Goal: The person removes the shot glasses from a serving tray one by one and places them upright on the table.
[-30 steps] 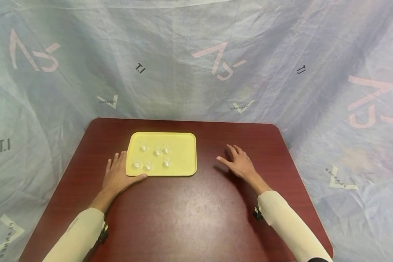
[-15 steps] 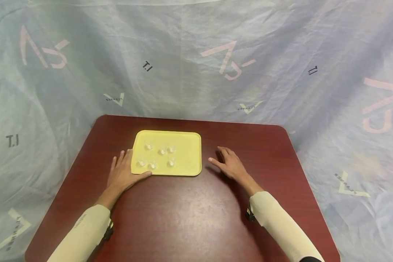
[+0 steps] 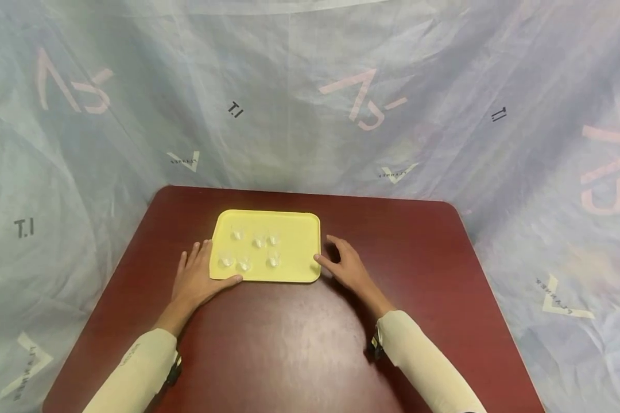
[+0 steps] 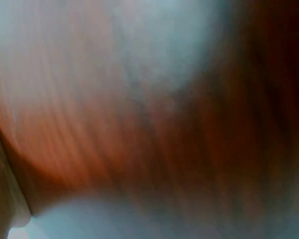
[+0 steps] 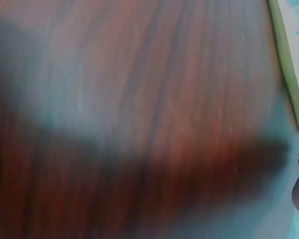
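Note:
A yellow rectangular tray (image 3: 299,241) lies on the table in the head view, with several small clear cups (image 3: 259,241) standing on its left and middle part. My left hand (image 3: 193,281) rests at the tray's left side, fingers straight along that edge and thumb stretched along the front rim. At the right edge is my right hand (image 3: 348,269); its thumb tip reaches the rim while the fingers extend beside the tray. Whether the thumb presses on it cannot be told. In the right wrist view the tray's edge (image 5: 286,64) shows at upper right, above part of the hand.
The dark red wooden table (image 3: 289,344) has rounded corners. A grey printed cloth (image 3: 299,137) hangs behind it and along both sides. Both wrist views are mostly blurred table surface.
My right hand has moved left, from apart from the tray to its right edge. The left hand has stayed at the tray's left side. The head view has shifted slightly.

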Tool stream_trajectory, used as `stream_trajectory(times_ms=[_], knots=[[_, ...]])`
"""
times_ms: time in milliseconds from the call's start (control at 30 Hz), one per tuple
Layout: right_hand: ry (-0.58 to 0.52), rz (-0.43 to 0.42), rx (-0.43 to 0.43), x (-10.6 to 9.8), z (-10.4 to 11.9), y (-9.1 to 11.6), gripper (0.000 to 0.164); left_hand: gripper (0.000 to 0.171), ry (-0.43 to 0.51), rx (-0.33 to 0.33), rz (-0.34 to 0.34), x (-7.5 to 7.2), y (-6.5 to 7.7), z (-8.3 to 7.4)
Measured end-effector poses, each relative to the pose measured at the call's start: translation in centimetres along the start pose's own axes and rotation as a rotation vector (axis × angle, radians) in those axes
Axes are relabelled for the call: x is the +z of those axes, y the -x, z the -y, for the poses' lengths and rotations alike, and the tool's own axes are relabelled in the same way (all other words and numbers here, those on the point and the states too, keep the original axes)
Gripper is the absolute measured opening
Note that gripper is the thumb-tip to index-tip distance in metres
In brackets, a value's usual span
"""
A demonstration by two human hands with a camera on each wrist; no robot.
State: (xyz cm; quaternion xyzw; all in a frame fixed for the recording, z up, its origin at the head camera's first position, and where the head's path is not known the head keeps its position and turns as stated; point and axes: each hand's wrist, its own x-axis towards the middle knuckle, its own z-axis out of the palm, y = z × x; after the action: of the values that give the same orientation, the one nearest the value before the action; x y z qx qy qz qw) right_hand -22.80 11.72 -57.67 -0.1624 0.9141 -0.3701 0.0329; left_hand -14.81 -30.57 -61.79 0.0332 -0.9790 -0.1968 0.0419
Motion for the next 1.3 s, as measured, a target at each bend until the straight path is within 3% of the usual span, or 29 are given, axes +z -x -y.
stream_trajectory(times_ms=[233, 633, 1033, 1300], knots=[[-0.046, -0.006, -0.013, 1.8, 0.6, 0.1, 0.085, 0.143, -0.001, -0.013, 0.014, 0.3, 0.2, -0.1], [-0.051, -0.038, -0.061, 2.9, 2.3, -1.5, 0.076, 0.145, -0.017, -0.016, 0.011, -0.3, 0.2, -0.4], [-0.178, 0.089, -0.147, 4.0, 4.3, -1.9, 0.060, 0.146, -0.024, -0.018, 0.003, -0.1, -0.1, -0.4], [-0.143, 0.139, -0.193, 5.1, 5.8, -2.5, 0.062, 0.146, -0.024, -0.015, 0.004, -0.2, -0.1, -0.3]])
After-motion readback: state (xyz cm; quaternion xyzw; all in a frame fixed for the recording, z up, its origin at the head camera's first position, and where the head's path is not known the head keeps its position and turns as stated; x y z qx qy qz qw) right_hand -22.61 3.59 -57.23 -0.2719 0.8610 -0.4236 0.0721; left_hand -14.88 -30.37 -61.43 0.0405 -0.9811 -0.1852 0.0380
